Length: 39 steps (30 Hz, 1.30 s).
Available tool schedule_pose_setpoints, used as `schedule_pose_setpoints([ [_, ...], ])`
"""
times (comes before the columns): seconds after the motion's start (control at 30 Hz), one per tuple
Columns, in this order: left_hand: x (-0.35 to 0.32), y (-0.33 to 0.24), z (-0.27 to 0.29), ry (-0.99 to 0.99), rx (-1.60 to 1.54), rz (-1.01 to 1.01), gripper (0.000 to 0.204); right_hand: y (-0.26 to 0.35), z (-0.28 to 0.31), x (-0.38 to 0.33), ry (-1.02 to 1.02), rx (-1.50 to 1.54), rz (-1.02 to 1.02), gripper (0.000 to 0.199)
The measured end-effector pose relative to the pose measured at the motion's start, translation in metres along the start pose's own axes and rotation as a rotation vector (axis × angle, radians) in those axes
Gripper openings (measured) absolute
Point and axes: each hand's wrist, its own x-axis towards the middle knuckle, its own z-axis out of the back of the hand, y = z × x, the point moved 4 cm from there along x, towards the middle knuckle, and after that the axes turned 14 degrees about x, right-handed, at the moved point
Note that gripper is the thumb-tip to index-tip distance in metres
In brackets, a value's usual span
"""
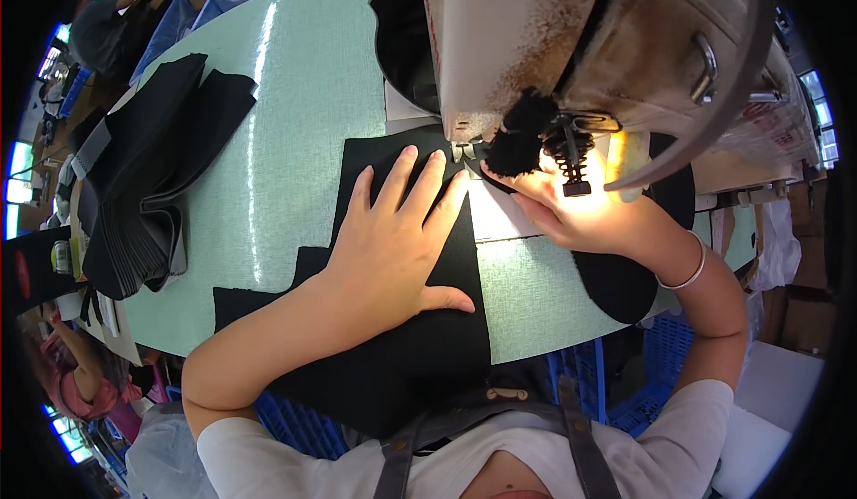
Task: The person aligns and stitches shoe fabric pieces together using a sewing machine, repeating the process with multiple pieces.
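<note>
My left hand lies flat with fingers spread on a black fabric piece, its fingertips just short of the presser foot of a sewing machine. This fabric hangs over the table's near edge toward my lap. Under the bright lamp, my right hand is closed, thumb and index finger pinching the dark edge of a second black fabric piece right of the foot. A tension spring and the glare hide some of its fingers.
A folded stack of black fabric pieces sits on the left of the pale green table. Blue crates stand below the near edge. A curved grey bar arches over my right hand. Other people work at the far left.
</note>
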Motion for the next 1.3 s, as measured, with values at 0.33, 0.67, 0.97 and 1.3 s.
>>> schedule_pose_setpoints([
  [0.33,-0.005,-0.011,0.008,-0.047,0.06,0.005,0.102,0.012,-0.017,-0.003,-0.137,0.203,-0.09,0.04],
  [0.67,-0.004,-0.004,0.006,-0.012,-0.007,-0.009,0.101,0.019,-0.024,-0.004,-0.187,0.169,-0.114,0.032],
  [0.97,0.001,0.019,-0.003,-0.103,-0.046,-0.074,0.088,0.015,-0.032,-0.007,-0.107,0.142,-0.2,0.038],
  [1.3,0.012,0.028,-0.007,-0.157,-0.063,-0.043,0.081,-0.005,-0.034,-0.014,-0.092,0.183,-0.247,0.045],
])
